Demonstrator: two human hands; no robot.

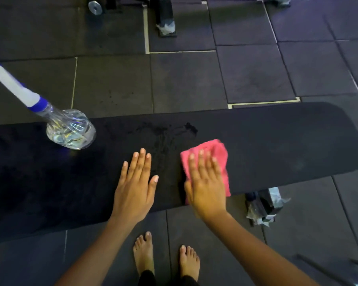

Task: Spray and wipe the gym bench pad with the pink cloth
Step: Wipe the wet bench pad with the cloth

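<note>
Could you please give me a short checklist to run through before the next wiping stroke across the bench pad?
1. Folded pink cloth flat on the long black padded gym bench pad: ok.
2. Right hand pressing on the cloth with straight fingers: ok.
3. Wet patch wiped away: not ok; it shows just left of the cloth.
4. Leftward path free: not ok; the left hand rests flat on the pad beside the patch.
5. Clear plastic spray bottle with a blue and white head out of the way: ok; it stands on the pad far left, apart from both hands.
6. Right end of the pad clean: cannot tell.
</note>
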